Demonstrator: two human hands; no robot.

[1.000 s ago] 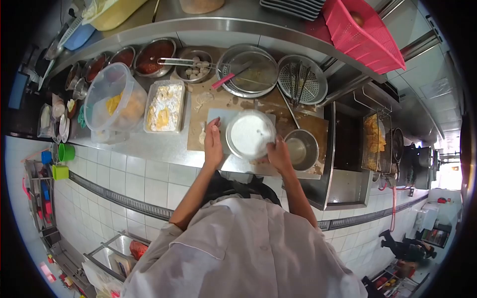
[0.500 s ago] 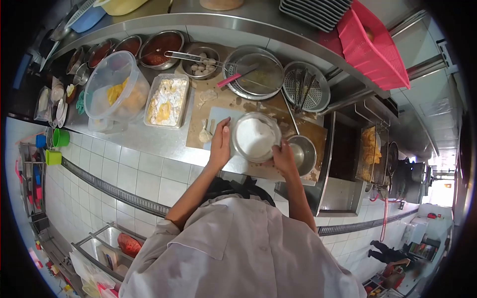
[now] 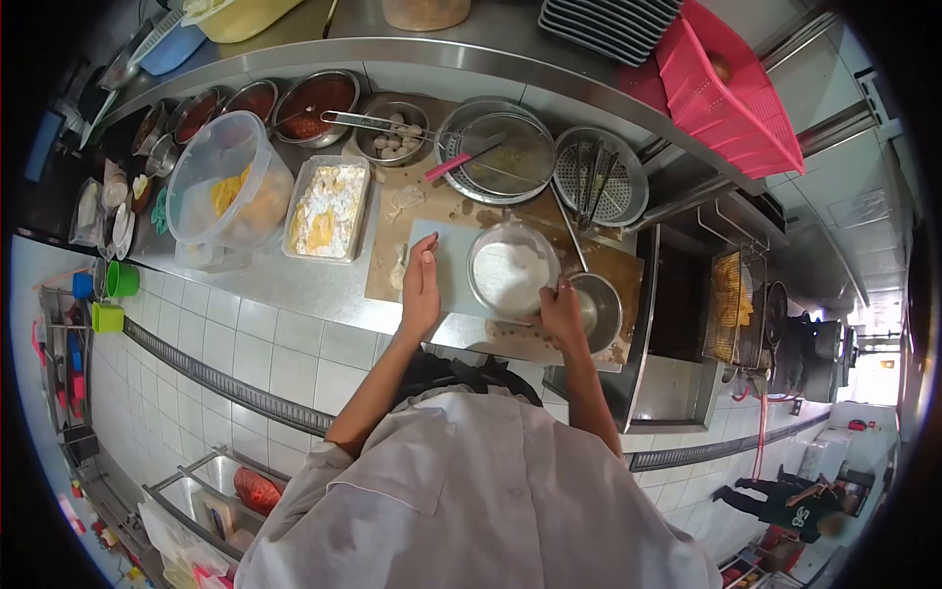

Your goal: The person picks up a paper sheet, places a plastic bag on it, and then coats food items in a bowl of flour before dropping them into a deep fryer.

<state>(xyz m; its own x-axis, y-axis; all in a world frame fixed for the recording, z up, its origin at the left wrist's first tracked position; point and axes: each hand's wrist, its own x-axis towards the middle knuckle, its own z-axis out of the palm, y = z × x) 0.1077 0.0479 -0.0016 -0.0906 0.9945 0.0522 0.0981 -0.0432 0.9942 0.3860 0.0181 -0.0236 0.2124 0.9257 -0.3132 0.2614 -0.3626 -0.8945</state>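
The bowl [image 3: 511,270] of white flour sat on the cutting board [image 3: 446,280], between both hands. The right hand [image 3: 562,309] gripped its near rim, fingers clamped; the left hand [image 3: 420,285] lay flat just beside it, fingers together, empty.

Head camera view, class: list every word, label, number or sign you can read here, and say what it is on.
None can be read. The clear tub, the pink crate and the flour bowl show no print. A pale mark on the dark clothing of a distant person is too small and blurred to read.
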